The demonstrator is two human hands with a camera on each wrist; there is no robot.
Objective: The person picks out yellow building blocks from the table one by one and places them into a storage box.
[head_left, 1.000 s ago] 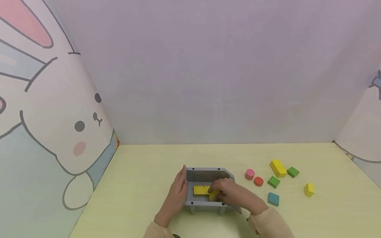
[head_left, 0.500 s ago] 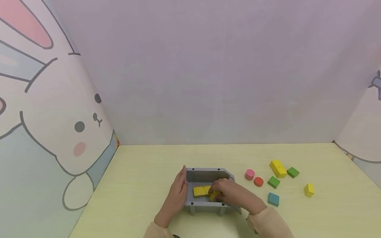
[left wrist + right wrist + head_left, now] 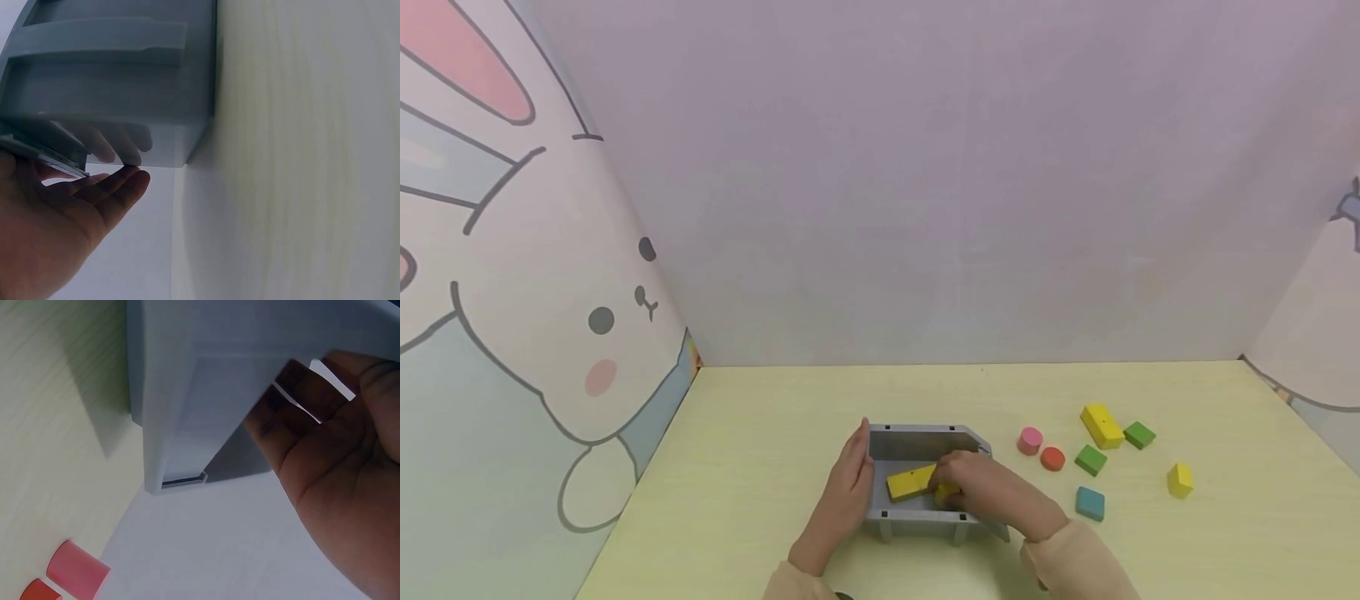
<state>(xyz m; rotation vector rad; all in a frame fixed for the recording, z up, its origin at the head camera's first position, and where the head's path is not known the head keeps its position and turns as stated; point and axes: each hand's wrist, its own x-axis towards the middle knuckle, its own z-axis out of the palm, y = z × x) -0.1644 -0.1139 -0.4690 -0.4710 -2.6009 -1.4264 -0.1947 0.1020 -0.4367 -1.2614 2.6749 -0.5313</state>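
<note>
A grey open-topped bin with a sloped right end stands on the table in front of me. Along its left end wall lies my left hand, fingers straight; in the left wrist view its fingertips meet the smooth outer wall. My right hand reaches down over the sloped end, and its curled fingers pinch a small yellow block, mostly hidden beneath them. A longer yellow block lies slanted on the bin's floor, its right end at the right fingertips. The bin wall hides the right fingertips in the right wrist view.
Right of the bin lie a pink cylinder, a red disc, a blue block, two green blocks, a long yellow block and a small yellow block. A pale curtain closes the table's back edge.
Inside the bin, the longer yellow block has turned from straight to slanted, its right end now farther back. My right fingers have shifted slightly right with the small block. The left hand stays put.
</note>
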